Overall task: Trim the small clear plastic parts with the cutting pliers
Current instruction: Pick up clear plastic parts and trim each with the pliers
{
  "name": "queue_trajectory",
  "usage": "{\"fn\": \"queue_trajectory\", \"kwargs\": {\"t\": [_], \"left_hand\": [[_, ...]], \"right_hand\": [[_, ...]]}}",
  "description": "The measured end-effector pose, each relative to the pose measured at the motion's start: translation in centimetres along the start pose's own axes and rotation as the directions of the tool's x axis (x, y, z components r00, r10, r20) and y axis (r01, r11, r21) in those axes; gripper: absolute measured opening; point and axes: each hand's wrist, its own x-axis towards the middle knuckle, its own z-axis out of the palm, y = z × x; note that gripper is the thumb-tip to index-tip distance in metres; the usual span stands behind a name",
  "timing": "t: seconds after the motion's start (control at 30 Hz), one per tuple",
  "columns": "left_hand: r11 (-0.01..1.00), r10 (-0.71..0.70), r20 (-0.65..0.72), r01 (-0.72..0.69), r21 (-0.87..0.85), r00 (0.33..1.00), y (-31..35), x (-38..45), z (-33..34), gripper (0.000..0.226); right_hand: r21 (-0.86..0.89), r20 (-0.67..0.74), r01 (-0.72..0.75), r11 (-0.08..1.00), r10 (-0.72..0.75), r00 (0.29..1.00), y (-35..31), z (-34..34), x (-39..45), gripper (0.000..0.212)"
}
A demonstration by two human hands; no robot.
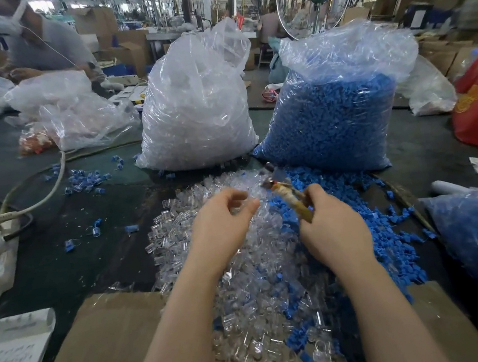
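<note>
Cardboard point(107, 342) at desk near edge; right hand point(332, 227) grips cutting pliers point(290, 199), left hand point(222, 226) half-curled, contents indiscernible: blind cuts risk nicked fingertips.

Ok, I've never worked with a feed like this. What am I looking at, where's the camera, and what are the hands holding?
There is no robot here. One camera sits on the worker's head, looking forward and down at their bare hands. The right hand grips the pliers by the handles, tip pointing away. The left hand hangs over the clear parts with fingers loosely curled; whether it pinches a part is too blurred to tell. The parts lie heaped on a dark table and spill onto cardboard. Blue parts lie to the right. Behind stand a clear bag and a blue bag.
</note>
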Motion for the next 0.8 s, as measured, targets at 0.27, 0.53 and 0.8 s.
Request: {"fn": "queue_trajectory", "kwargs": {"t": [0.27,0.53,0.8], "left_hand": [[0.902,-0.031,0.174,-0.047,0.429,0.984,-0.6,-0.1,2.0,0.042],[0.898,0.003,0.134,-0.062,0.437,0.991,-0.5,-0.1,2.0,0.028],[0.929,0.041,0.053,-0.058,0.364,0.998,-0.4,-0.3,1.8,0.015]], "right_hand": [[-0.146,-0.009,-0.318,0.937,0.32,0.947,2.3,0.7,0.3,0.024],[-0.202,0.09,-0.319,0.926,0.342,0.935,2.1,1.5,0.6,0.016],[-0.171,0.069,-0.303,0.938,0.318,0.946,2.0,1.7,0.6,0.013]]}}
